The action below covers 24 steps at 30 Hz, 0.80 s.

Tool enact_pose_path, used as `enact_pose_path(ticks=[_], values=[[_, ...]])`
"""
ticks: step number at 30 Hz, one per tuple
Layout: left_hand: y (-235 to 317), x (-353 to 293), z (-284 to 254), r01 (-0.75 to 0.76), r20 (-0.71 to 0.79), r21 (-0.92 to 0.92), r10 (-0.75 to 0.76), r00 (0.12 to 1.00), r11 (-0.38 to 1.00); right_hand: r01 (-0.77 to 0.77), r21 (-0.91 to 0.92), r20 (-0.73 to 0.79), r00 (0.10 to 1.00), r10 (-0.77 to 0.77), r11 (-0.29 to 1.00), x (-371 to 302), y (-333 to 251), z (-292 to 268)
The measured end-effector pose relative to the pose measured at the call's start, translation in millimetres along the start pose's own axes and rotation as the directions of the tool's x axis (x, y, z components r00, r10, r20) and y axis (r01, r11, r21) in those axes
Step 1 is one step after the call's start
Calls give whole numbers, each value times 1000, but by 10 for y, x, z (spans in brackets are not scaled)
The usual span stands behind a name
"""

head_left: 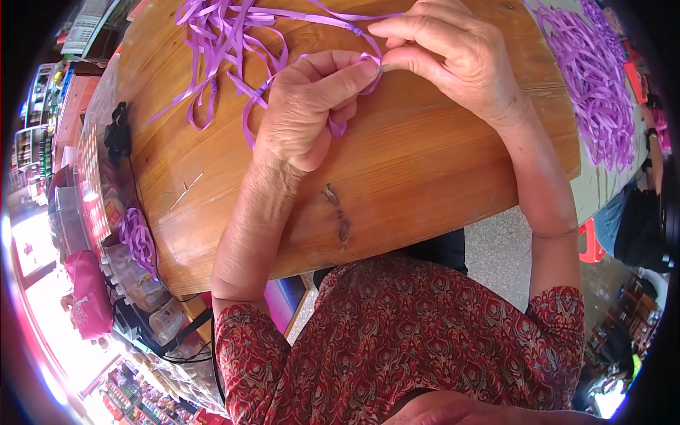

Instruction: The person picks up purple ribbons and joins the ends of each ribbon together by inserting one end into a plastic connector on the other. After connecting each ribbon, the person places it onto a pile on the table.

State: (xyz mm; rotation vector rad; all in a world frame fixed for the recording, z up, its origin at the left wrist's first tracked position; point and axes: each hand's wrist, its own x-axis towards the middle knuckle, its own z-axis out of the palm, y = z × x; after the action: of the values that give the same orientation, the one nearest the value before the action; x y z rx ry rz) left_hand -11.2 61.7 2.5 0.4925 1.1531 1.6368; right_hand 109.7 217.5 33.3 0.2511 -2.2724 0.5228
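Both my hands meet over the far middle of the wooden table (411,170), working on a purple ribbon (372,47). My left hand (308,103) is closed, pinching a small loop of the ribbon between thumb and forefinger. Close against it, my right hand (453,57) pinches at the same loop with thumb and fingertips; what exactly sits between those tips is too small to make out. More ribbon trails below my left fingers. Just beyond my left hand spreads a loose pile of purple ribbons (219,35), some carrying small darker purple bands.
A large heap of purple ribbons (591,92) covers a pale surface at the right. Near the table's left edge lie a thin metal tool (187,190), a black cable (134,170) and another purple ribbon bundle (138,237). A red stool (589,241) stands beyond the right edge.
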Motion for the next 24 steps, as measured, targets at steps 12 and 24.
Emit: enact_pose_path(ticks=[12,24], values=[[-81,-30,124,-159,-212,163,192,958,974,42,485,-132,991,26,874,-105,126,245],[-94,-62,153,-204,-61,-154,197,978,967,-604,774,429,722,543,190,-128,5,195]])
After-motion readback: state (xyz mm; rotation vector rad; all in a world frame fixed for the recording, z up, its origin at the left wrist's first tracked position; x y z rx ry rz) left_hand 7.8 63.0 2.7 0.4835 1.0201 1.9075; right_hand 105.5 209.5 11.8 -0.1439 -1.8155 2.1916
